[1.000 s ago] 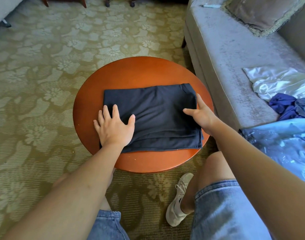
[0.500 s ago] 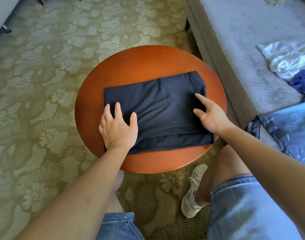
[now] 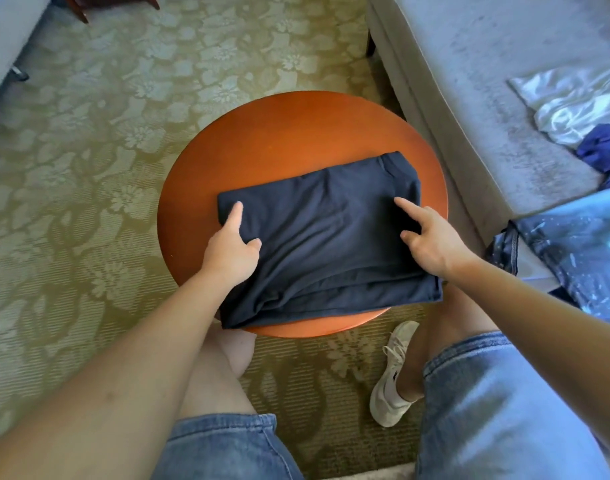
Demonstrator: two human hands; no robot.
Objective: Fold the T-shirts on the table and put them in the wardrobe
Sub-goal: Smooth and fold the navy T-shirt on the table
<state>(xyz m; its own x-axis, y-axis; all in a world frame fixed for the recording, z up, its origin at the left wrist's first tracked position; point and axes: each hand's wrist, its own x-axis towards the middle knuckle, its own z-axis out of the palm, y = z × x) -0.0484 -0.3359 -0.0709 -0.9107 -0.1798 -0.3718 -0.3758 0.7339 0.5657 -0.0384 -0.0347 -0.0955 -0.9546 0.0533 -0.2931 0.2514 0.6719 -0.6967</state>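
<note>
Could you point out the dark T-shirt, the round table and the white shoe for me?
dark T-shirt (image 3: 331, 244): head view, middle of the folded cloth.
round table (image 3: 296, 133): head view, bare far part of the orange top.
white shoe (image 3: 391, 379): head view, middle of its upper.

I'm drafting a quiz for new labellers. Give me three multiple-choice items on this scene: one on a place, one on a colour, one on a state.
1. Where does the T-shirt lie? A on the sofa; B on the round table; C on the carpet.
2. What colour is it? A white; B navy; C red.
3. What state is it in? A folded; B spread out unfolded; C crumpled.
Answers: 1 B, the table's orange top shows under it. 2 B, the cloth is dark blue. 3 A, stacked layers show along its near edge.
</note>
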